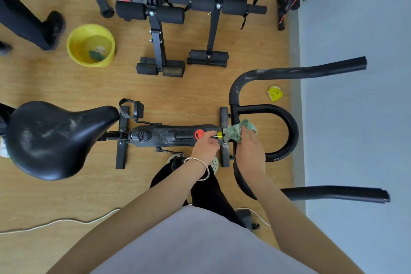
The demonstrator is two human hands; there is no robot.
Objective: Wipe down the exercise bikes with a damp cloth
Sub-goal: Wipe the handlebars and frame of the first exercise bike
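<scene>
From the head camera, the right hand [250,149] presses a bunched green cloth [239,131] against the exercise bike [160,135] where the handlebar [289,131] meets the frame. The left hand [205,144] pinches the yellow knob [219,135] just beside it.

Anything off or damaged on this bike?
Yes: the saddle shows pale scuffed or dusty patches, and the upper handlebar has whitish scrapes. A small yellow piece lies loose on the floor beside the handlebars.

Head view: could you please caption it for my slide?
Right hand presses green cloth on black exercise bike; left hand steadies it.
</scene>
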